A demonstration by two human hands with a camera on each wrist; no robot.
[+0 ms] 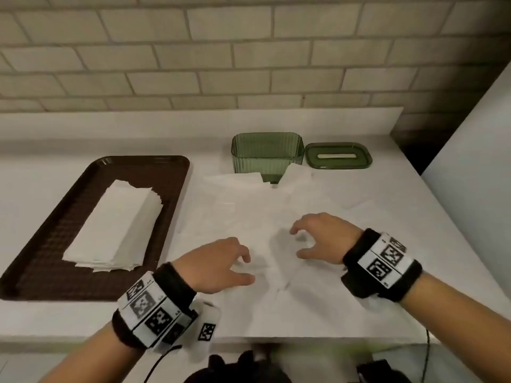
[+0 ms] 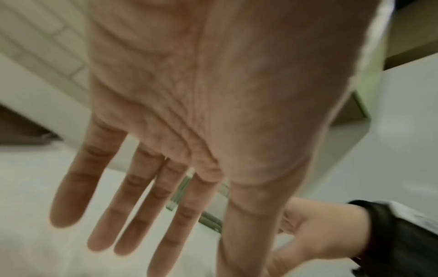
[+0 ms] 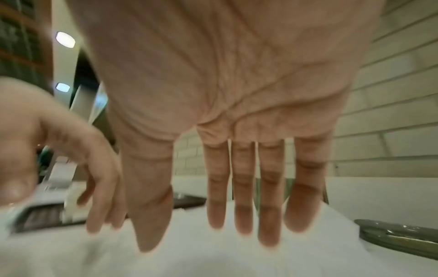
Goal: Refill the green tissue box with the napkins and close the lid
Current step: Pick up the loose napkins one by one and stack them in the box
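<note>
Left hand (image 1: 221, 265) and right hand (image 1: 322, 237) spread wide, empty, over loose napkins (image 1: 257, 214) on bench (image 1: 387, 217). Box (image 1: 266, 153) beyond them, lid (image 1: 338, 156) beside it.

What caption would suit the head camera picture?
Both hands hover over loose napkins beside the open green box, its lid off.

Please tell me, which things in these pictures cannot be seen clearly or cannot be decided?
- Inside of the ribbed green plastic tissue box: head view, loose white napkins cover its front; napkins inside cannot be told.
- Count in the white napkin stack on the brown tray: too fine.
- Green slotted lid: right wrist view, cut by the edge.
- Box in left wrist view: hidden behind the left hand.
- Whether the right hand touches the napkins: blurred.
</note>
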